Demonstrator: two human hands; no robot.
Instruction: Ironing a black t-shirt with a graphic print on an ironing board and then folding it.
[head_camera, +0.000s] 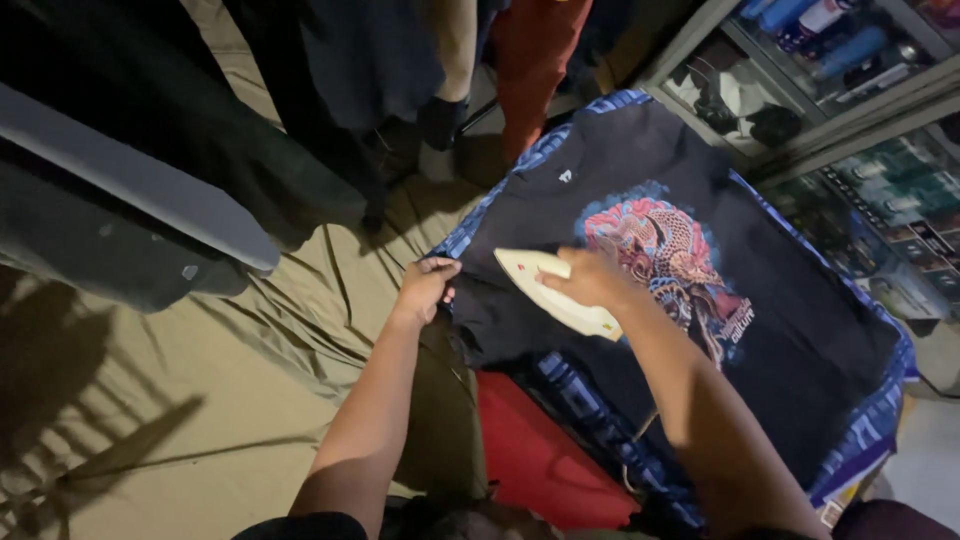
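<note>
A black T-shirt (640, 160) with a red and blue dragon print (665, 250) lies flat on a blue patterned cloth (590, 405). My right hand (590, 278) grips a cream-coloured clothes iron (540, 285) that rests on the shirt, just left of the print. My left hand (425, 288) pinches the shirt's left edge and holds it taut. Both forearms reach in from the bottom of the view.
An olive sheet (230, 380) covers the surface to the left. A red cloth (540, 460) shows under the blue one. Dark clothes (330, 90) hang at the top. A glass display case (850, 120) with bottles stands at the right.
</note>
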